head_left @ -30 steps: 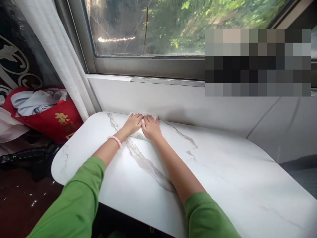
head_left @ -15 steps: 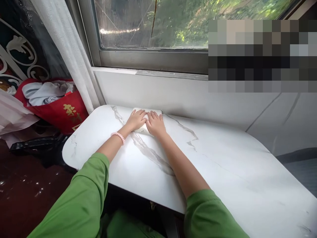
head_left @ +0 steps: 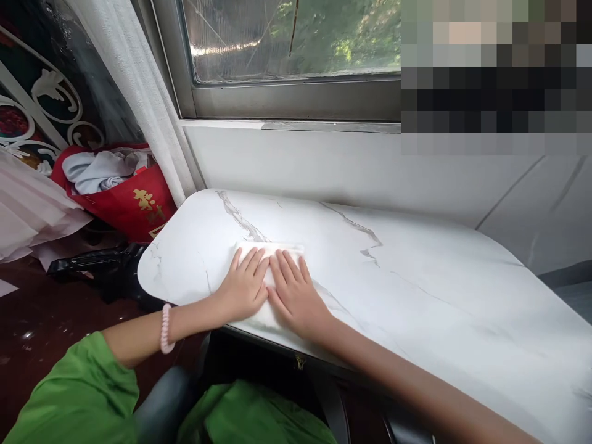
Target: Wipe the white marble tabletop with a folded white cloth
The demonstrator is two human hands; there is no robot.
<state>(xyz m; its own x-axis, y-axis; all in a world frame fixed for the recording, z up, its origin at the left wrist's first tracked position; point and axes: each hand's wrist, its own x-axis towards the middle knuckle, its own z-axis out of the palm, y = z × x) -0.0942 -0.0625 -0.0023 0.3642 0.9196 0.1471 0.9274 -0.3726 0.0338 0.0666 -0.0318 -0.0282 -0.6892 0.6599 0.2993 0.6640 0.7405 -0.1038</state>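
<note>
A white cloth (head_left: 267, 316) lies flat on the white marble-patterned table (head_left: 416, 259), close to its front edge. My left hand (head_left: 245, 283) rests on the cloth's left part, palm down with fingers stretched out. Beside it, my right hand (head_left: 298, 296) presses flat on the right part, fingers extended. The hands nearly meet at the thumbs and cover much of the cloth. A pink beaded bracelet (head_left: 167, 328) circles my left wrist.
Behind the table rise a white wall (head_left: 296, 160) and a metal-framed window (head_left: 296, 102). To the left are a white curtain (head_left: 124, 80), a red bag (head_left: 124, 206) with grey fabric inside, and a black object (head_left: 87, 265). A blurred patch hides the upper right.
Both hands have slid the cloth from the table's back edge toward me, near the front edge. The cloth now lies flatter, and the view has shifted slightly.
</note>
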